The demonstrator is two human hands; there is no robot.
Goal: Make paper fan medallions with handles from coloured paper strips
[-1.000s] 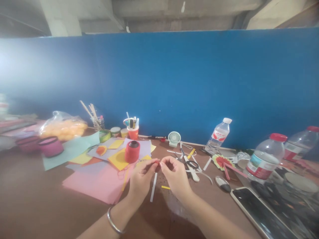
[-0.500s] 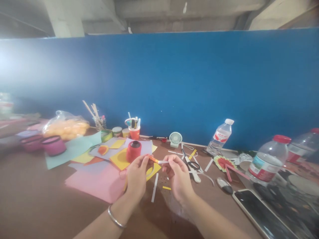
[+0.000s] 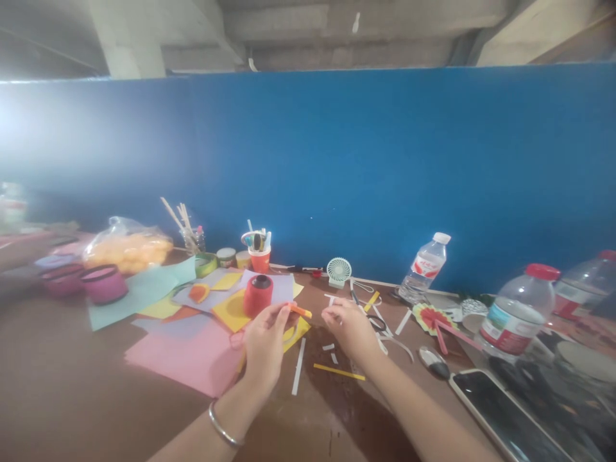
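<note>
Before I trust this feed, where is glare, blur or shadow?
Head view: pale glare at left on the blue wall; head view: clear plastic red-capped bottle blurred at right edge; head view: shadow on brown tabletop near bare right hand.

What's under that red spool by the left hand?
Yellow paper pokes out left of the red spool, and lavender paper shows behind it. What lies directly beneath its base is covered.

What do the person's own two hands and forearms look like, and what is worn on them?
The left hand and right hand wear no gloves, and no sleeves show on the forearms. A slim, rounded, silver-coloured bangle circles the left wrist.
</note>
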